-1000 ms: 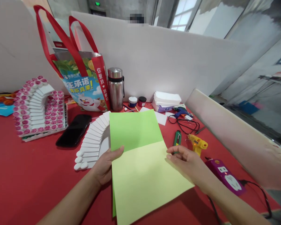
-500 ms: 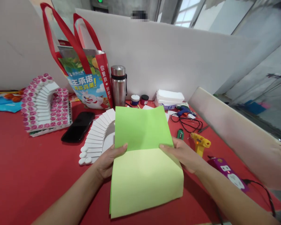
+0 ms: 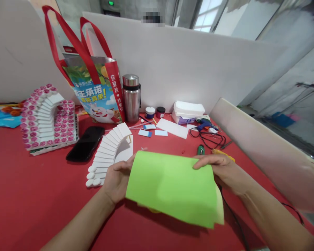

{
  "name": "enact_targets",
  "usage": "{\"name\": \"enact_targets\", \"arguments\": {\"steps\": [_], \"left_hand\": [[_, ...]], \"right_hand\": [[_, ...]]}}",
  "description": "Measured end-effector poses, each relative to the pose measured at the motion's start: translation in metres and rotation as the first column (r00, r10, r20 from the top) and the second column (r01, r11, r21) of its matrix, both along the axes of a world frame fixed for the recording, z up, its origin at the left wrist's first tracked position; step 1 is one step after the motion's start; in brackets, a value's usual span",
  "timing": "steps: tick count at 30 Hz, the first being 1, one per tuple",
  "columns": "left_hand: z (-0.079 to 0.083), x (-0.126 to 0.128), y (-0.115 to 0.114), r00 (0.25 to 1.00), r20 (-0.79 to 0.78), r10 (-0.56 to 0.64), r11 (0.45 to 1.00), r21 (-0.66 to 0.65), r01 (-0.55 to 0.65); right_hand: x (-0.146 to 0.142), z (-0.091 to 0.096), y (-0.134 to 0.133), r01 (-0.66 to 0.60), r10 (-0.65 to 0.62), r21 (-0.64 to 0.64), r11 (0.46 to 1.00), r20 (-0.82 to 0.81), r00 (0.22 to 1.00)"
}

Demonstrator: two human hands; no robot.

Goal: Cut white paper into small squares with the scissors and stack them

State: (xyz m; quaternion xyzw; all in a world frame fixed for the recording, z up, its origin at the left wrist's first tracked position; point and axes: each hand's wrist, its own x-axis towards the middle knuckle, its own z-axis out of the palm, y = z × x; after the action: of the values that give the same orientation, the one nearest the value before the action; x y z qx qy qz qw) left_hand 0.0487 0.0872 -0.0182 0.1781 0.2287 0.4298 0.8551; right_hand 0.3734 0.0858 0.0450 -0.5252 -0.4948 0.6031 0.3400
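A bright green paper sheet (image 3: 170,186) hangs folded over above the red table, its top edge bent round. Paler yellow-green paper (image 3: 219,205) shows behind it at the right. My left hand (image 3: 117,181) grips the left side, its fingers partly hidden behind the paper. At the upper right corner my right hand (image 3: 217,165) pinches the sheet, thumb or finger lying on the green face. Just beyond my left hand stands a curved fan of white strips (image 3: 108,150) with white discs at its lower end.
Left are a black phone (image 3: 85,144) and a pink-flowered white model (image 3: 51,120). A shopping bag (image 3: 99,94) and steel flask (image 3: 131,99) stand behind. Right lie a green-handled tool (image 3: 201,150), coiled cable (image 3: 209,139) and a yellow glue gun (image 3: 229,154), mostly hidden by my right hand.
The paper was spread upright, bright green above and pale yellow-green below. Now it is folded over with the bright green face toward me, and lower. My right hand has shifted right.
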Motion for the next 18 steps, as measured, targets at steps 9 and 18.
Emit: {"name": "enact_targets", "arguments": {"steps": [9,18], "left_hand": [[0.0,0.01,-0.014,0.958,-0.252,-0.139,0.99,-0.018,0.139],[0.007,0.017,-0.016,0.902,-0.431,0.012,0.993,0.112,0.04]], "right_hand": [[0.001,0.024,0.006,-0.133,0.113,0.226,0.965,0.101,0.988],[0.008,0.052,0.088,-0.349,0.151,0.203,0.915,0.63,0.762]]}}
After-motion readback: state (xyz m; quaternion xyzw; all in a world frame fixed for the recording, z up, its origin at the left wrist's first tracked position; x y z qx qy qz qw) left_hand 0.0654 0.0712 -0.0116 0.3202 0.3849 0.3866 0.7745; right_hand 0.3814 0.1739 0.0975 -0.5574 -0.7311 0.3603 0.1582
